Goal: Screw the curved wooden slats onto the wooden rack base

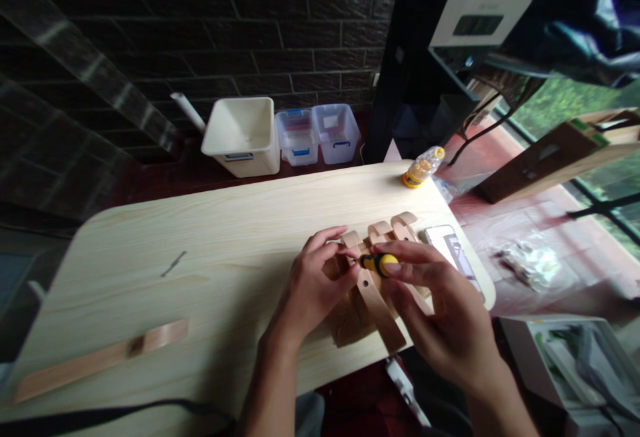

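A yellow and black screwdriver (373, 263) is held in my right hand (440, 290), its tip pointing left at a light wooden piece with curved strips (380, 310). My left hand (315, 277) is closed around the left side of that piece, thumb and fingers close to the screwdriver's tip. What lies between those fingertips is too small to make out. Several curled strip ends (404, 222) rise behind my hands. A dark hole shows in the strip just below the screwdriver.
On the table (225, 224) lie a long wooden strip (105, 360) at left, a thin dark item (174, 264), a phone (453, 254) at right and a clear yellow-capped bottle (423, 167) at the back. Bins (245, 137) stand behind; an open box (575, 364) sits lower right.
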`<state>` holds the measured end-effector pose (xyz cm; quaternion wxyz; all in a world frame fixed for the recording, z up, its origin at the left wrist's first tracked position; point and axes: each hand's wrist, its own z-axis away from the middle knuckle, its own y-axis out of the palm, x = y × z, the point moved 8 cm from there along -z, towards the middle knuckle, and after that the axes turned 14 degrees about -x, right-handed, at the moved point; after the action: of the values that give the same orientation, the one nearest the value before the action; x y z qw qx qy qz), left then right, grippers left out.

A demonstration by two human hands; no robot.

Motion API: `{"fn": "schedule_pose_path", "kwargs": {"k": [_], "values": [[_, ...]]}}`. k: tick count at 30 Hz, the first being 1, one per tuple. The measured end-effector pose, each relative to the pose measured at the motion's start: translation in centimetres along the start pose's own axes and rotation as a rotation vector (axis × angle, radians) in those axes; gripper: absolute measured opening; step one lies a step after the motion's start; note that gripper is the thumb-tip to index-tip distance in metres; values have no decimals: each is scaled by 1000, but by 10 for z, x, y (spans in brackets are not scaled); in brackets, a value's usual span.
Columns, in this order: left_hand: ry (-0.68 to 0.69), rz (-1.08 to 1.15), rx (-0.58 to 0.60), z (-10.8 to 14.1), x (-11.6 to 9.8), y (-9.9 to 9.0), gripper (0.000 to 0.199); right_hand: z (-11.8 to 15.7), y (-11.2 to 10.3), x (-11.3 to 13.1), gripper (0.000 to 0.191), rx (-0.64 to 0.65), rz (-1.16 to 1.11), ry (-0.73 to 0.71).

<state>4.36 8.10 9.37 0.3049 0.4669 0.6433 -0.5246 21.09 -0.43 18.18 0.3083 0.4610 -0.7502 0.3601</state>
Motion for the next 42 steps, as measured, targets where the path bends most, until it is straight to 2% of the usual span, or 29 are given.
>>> {"fn": "schedule_pose_path", "kwargs": {"k": [20, 26, 29, 34, 39, 42], "values": [[-57, -21, -5, -1, 7, 6, 13, -2, -1, 3, 39, 10, 52, -48], [-67, -36, 34, 0, 9, 6, 11, -4, 3, 5, 39, 28, 54, -53], [-58, -38, 40, 0, 7, 6, 11, -4, 6, 6, 37, 42, 58, -55], [-41, -31, 10, -1, 3, 4, 7, -5, 6, 6, 35, -3, 96, -59], [-44, -41, 37, -2, 2, 4, 10, -5, 12, 9, 40, 51, 52, -73], [-37, -33, 26, -2, 1, 2, 8, -7, 11, 9, 38, 21, 73, -64]]}}
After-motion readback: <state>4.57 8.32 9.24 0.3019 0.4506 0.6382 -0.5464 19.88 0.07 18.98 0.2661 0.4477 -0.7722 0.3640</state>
